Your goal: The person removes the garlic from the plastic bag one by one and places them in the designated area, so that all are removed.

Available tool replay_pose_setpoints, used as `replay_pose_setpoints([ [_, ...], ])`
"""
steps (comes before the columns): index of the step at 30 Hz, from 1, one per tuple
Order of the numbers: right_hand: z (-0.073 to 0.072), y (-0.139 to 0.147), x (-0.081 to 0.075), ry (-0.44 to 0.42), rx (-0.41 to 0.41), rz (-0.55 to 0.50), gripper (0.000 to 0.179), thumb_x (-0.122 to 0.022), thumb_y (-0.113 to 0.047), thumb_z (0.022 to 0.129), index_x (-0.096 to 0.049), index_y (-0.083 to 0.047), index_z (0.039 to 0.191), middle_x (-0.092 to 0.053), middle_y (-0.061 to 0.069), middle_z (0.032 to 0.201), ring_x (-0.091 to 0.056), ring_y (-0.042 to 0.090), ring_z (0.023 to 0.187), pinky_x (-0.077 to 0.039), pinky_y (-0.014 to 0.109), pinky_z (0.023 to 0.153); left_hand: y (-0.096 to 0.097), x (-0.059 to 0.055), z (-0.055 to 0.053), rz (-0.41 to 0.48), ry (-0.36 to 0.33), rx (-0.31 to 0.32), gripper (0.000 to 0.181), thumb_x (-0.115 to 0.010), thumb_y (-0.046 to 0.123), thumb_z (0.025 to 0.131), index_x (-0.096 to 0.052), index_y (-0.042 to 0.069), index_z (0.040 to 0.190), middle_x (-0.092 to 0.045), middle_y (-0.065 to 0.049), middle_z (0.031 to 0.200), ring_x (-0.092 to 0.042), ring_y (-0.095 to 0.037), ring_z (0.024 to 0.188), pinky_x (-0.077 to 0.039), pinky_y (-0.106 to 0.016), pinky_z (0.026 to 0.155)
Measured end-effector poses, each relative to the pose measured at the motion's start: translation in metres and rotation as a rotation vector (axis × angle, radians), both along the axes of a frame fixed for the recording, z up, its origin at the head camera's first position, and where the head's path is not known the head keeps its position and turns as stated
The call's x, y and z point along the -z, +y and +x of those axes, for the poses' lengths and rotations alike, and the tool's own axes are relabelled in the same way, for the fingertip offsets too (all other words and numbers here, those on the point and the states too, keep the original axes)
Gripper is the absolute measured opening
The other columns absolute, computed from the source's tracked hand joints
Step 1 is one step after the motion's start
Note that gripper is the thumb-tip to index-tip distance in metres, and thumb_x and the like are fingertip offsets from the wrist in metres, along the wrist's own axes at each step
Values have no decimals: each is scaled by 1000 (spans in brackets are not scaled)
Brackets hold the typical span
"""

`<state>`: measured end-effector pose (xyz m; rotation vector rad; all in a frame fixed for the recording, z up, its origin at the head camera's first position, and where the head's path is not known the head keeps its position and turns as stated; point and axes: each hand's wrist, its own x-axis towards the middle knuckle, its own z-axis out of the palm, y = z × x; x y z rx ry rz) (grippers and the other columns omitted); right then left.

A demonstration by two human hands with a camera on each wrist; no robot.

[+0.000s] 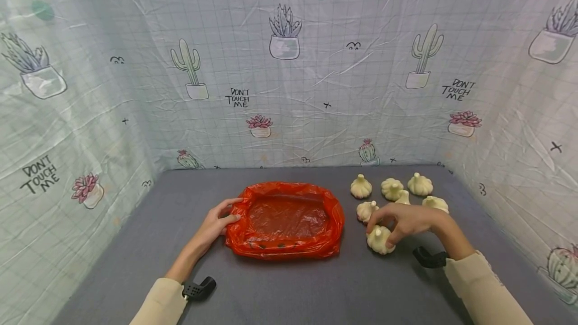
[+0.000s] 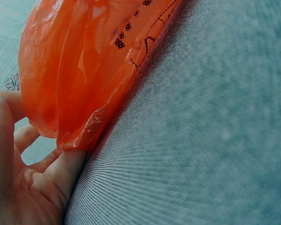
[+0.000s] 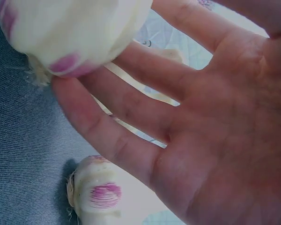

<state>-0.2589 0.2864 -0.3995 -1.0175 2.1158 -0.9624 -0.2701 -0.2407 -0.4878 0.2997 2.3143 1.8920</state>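
Note:
An orange-red plastic bag [image 1: 284, 252] lies on the table with its mouth spread wide, and nothing shows inside. At its left end my left hand [image 1: 219, 222] holds the bag's side, thumb and fingers about the edge. The left wrist view has the crinkled bag corner [image 2: 79, 126] between thumb and fingers. Over on the right, my right hand [image 1: 408, 218] grips a white garlic bulb [image 1: 378, 240] between thumb and fingers. Purple streaks mark this garlic bulb [image 3: 84, 33] in the right wrist view, with fingertips against its underside. Whether it touches the table I cannot tell.
Several more garlic bulbs stand behind and beside the right hand, among them one at the back left [image 1: 361, 187] and one at the back right [image 1: 420, 184]. A grey cloth [image 1: 289, 290] covers the table. Cactus-printed curtains [image 1: 316, 89] enclose the back and sides.

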Motion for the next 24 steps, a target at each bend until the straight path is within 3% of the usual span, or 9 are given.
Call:
replay_pose_setpoints([
  [7,-3,-1,4,-8,-24,0,43,-79,1,81,-68,1,122,-63,4,106,-49,6,81,-49,22,68,0,0,-1,-1,2,4,52,-65,20,102,-50,12,151,-52,-28,143,-71,-13,91,-62,-32,69],
  [19,0,1,0,-26,-45,19,47,-78,-2,84,-66,0,129,-65,21,128,-58,8,102,-55,29,85,0,2,-2,3,6,0,52,-66,20,102,-51,11,151,-51,-28,140,-71,-13,92,-63,-33,70],
  [24,0,0,0,-32,-64,10,45,-76,1,84,-66,0,127,-65,22,124,-55,6,90,-53,25,77,-1,3,-2,3,7,0,52,-66,21,102,-51,11,151,-51,-28,141,-71,-13,94,-63,-33,71],
])
